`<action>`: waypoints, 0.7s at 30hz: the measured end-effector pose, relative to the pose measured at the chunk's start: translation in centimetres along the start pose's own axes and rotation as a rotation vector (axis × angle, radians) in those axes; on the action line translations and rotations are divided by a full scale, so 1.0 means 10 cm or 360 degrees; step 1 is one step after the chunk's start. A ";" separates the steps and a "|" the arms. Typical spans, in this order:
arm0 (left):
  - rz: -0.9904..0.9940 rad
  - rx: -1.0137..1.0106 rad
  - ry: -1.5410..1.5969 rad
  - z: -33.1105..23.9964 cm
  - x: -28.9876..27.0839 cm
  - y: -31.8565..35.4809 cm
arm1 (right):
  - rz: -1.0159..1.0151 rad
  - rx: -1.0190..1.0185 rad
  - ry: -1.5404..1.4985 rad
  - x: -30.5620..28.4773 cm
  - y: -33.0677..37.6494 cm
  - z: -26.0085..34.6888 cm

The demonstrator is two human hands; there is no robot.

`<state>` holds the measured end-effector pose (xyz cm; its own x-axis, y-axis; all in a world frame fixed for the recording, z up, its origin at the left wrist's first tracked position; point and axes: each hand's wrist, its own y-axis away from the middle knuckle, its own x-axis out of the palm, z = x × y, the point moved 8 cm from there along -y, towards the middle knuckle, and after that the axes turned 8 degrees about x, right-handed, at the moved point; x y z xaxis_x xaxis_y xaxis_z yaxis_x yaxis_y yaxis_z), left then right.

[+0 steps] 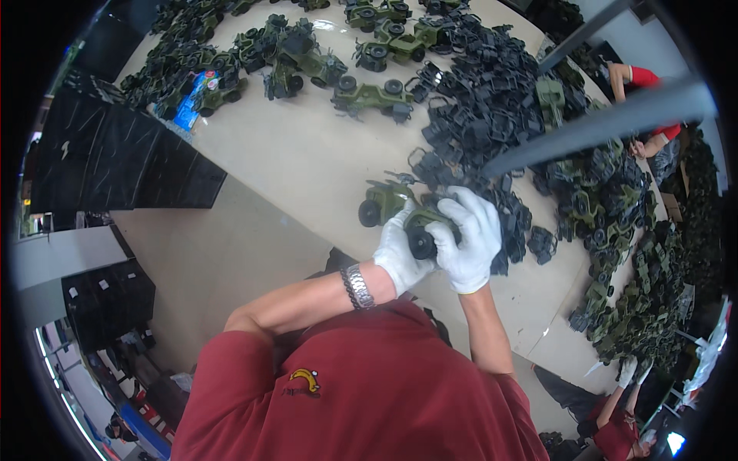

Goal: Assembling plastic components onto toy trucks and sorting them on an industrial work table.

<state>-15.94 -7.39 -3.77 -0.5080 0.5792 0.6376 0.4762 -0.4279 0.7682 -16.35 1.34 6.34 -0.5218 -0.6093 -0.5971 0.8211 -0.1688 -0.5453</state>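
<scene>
While both gloved hands close on one toy, the scene reads as follows.

Left hand: the left hand (401, 253), in a white glove, comes up from the lower edge with a metal bracelet (357, 286) on the wrist; its fingers wrap the near side of the toy jeep (396, 207), grasping it.

Right hand: the right hand (469, 234), also gloved, arches over the top of the jeep, fingers curled down onto it and thumb beside a black wheel (421, 243); it is clenched on the jeep too.

Toy jeep: green, with black wheels, held just above the table (307, 161) near its closest edge, between the two hands.

Around the jeep: a heap of black plastic parts (477, 100) lies just beyond and to the right, touching the jeep's far side; more green jeeps (369, 96) stand well beyond it.

In the way: a grey bar (607, 123) crosses above the heap, to the right of the jeep.

Open room: bare tabletop stretches left of the jeep and beyond it; floor (207, 261) lies past the table edge.

Other people: a gloved co-worker (619, 430) works at the far right, well apart from the jeep.
</scene>
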 end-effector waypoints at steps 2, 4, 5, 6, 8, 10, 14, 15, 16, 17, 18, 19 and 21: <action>0.0060 -0.0034 0.0010 -0.40 -0.14 -0.31 | 0.0098 0.0100 -0.0059 0.40 -0.26 0.00; 0.0126 -0.0055 0.0033 -0.85 -0.15 -0.51 | 0.0280 0.0315 -0.0071 0.85 -0.48 -0.16; 0.0053 -0.0033 0.0005 -1.05 -0.20 -0.60 | 0.0285 0.0447 -0.0048 1.07 -0.54 -0.31; 0.0040 -0.0015 -0.0077 -1.25 -0.27 -0.77 | 0.0273 0.0653 -0.0052 1.31 -0.57 -0.58; 0.0058 0.0027 -0.0287 -1.63 -0.52 -1.29 | 0.0304 0.1073 -0.0078 1.89 -0.53 -1.33; 0.0082 0.0078 -0.0433 -1.90 -0.59 -1.72 | 0.0378 0.1236 -0.0037 2.36 -0.55 -1.80; 0.0163 0.0309 -0.0522 -2.46 -0.45 -2.07 | 0.0448 0.1281 -0.0117 2.98 -0.88 -1.80; 0.0193 0.0421 -0.0473 -2.65 -0.43 -2.14 | 0.0441 0.1319 -0.0205 3.10 -0.99 -1.71; 0.0291 0.0635 -0.0485 -2.87 -0.32 -2.20 | 0.0380 0.1302 -0.0190 3.24 -1.06 -1.69; 0.0238 0.0620 -0.0440 -3.03 -0.31 -2.28 | 0.0319 0.1283 -0.0175 3.39 -1.15 -1.69; 0.0194 0.0641 -0.0400 -3.25 -0.27 -2.30 | 0.0320 0.1149 -0.0303 3.55 -1.33 -1.62; 0.0222 0.0753 -0.0434 -3.54 -0.29 -2.41 | 0.0362 0.1044 -0.0321 3.73 -1.53 -1.54; 0.0208 0.0956 -0.0414 -4.17 -0.34 -2.57 | 0.0497 0.0971 -0.0637 4.12 -1.92 -1.31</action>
<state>-56.37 -27.31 -23.20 -0.2652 0.7294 0.6306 0.8773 -0.0887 0.4716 -56.59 -10.38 -15.51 -0.2189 -0.9110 -0.3494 0.9580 -0.2687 0.1004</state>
